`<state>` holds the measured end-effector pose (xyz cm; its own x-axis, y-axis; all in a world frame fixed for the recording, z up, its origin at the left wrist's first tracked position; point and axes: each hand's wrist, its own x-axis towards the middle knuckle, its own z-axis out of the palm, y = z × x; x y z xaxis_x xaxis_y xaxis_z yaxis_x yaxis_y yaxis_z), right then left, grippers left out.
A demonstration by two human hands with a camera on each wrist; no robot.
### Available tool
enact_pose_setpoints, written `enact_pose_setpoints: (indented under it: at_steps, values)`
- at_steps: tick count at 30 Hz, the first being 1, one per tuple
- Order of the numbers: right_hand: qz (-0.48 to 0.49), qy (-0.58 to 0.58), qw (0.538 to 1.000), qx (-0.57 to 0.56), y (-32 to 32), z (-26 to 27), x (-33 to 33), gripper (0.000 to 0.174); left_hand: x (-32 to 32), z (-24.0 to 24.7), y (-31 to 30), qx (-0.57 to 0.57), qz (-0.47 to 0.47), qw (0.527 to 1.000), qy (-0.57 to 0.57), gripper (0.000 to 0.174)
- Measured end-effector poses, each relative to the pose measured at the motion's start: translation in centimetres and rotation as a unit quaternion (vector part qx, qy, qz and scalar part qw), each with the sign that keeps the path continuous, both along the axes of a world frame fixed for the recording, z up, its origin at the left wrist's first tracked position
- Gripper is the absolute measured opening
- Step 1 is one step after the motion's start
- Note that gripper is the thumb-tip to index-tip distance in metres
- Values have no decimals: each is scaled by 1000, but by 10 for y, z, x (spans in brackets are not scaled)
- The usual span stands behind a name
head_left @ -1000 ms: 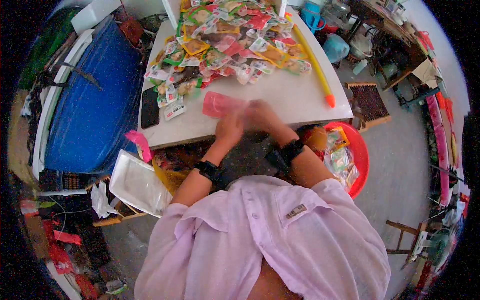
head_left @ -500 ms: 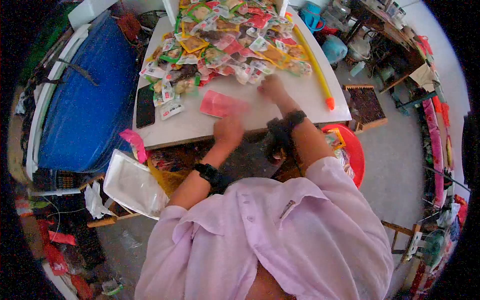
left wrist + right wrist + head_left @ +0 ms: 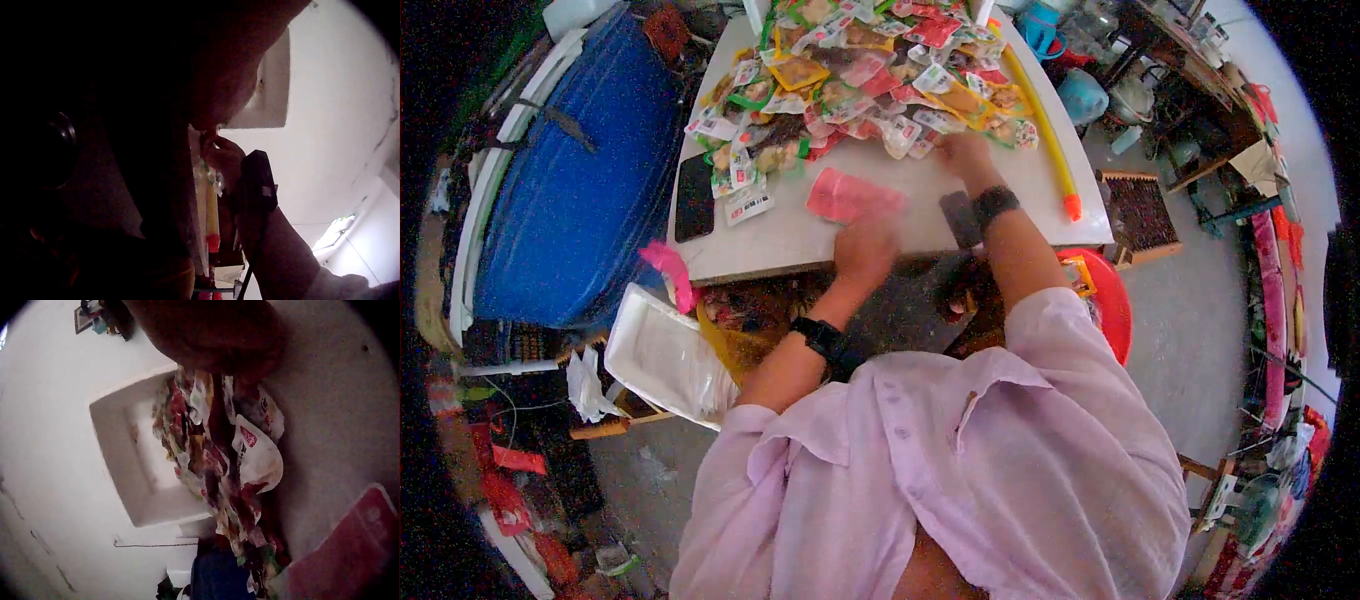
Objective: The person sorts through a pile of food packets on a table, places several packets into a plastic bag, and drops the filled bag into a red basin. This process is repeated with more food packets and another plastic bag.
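On the white table, a flat pink plastic bag (image 3: 837, 196) lies in front of the left hand (image 3: 867, 248), which grips its near end with curled fingers. The bag's gripped end is blurred. Farther forward, the right hand (image 3: 965, 155) reaches to the front edge of a large heap of small food packets (image 3: 870, 75). In the right wrist view its fingertips are right at a white packet (image 3: 269, 412), beside another white packet with a red mark (image 3: 259, 456). I cannot tell whether the right fingers pinch a packet. The left wrist view is mostly dark.
A black phone (image 3: 695, 198) and a few packets (image 3: 748, 203) lie at the table's left. A yellow tube with an orange end (image 3: 1040, 120) runs along the right side. Below the table stand a red basin (image 3: 1115, 310) and a white foam box (image 3: 635, 335).
My right hand has left the pink bag beside the left hand and moved forward to the heap's front edge. The left hand stays at the pink bag. The head view has shifted slightly.
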<state>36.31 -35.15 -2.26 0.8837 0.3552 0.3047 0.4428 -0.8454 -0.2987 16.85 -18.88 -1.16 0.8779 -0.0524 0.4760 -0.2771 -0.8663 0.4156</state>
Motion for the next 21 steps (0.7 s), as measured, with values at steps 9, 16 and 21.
enact_pose_setpoints:
  at_steps: [9, 16, 21]
  values:
    - [-50, -12, 999, 8, -16, 19, 8, 12, 6, -7, -2, 33, 54, 997, 41, 15]
    - [40, 152, 921, 355, 35, 54, 6, 23, 9, -8, -4, 47, 60, 997, 6, 7]
    - [25, 232, 893, 385, 56, 26, 46, 15, 7, -11, 0, 43, 50, 996, 63, 10]
